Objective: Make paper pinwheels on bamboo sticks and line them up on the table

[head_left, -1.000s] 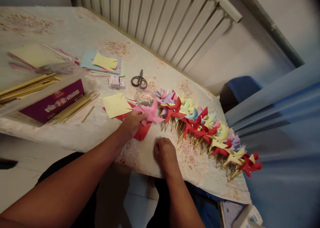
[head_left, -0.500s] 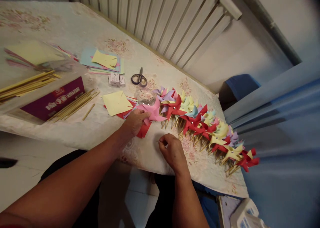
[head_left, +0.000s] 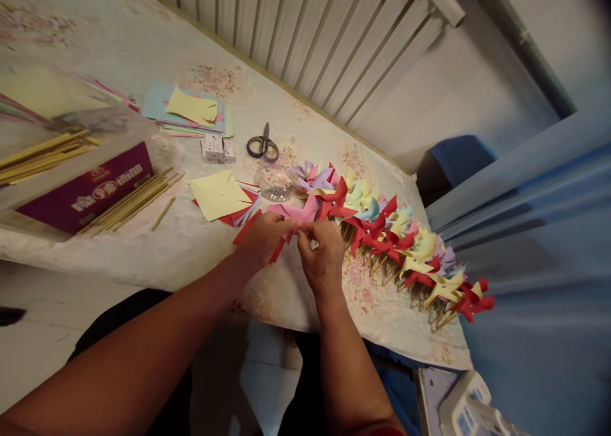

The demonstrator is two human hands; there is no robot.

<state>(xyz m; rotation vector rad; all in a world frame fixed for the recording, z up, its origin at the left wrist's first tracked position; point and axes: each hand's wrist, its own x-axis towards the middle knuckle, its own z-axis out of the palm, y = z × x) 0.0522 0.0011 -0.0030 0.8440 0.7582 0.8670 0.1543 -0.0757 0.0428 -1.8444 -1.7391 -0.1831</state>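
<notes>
My left hand [head_left: 261, 235] is closed on a pink paper pinwheel [head_left: 300, 212], thumb on top of its folded blades. My right hand [head_left: 322, 251] meets the pinwheel's near right side in a pinch; whatever is between its fingertips is too small to make out. Beneath my left hand lie red paper pieces [head_left: 248, 227]. Just beyond the pinwheel is a clear container of small shiny pins [head_left: 278, 192]. To the right, finished pinwheels [head_left: 394, 245] on sticks lie in a long row, red, yellow, purple and blue.
Yellow paper squares [head_left: 219, 194] lie left of my hands. Scissors [head_left: 263, 146], small white boxes [head_left: 217, 149] and a stack of coloured paper [head_left: 184, 114] are farther back. Sticks [head_left: 131, 203] lie beside a purple-labelled box [head_left: 90, 191]. A radiator [head_left: 286, 41] borders the table.
My right hand has moved up and forward from the tablecloth to the pink pinwheel. My left hand still holds the pinwheel, now a little farther right and tilted.
</notes>
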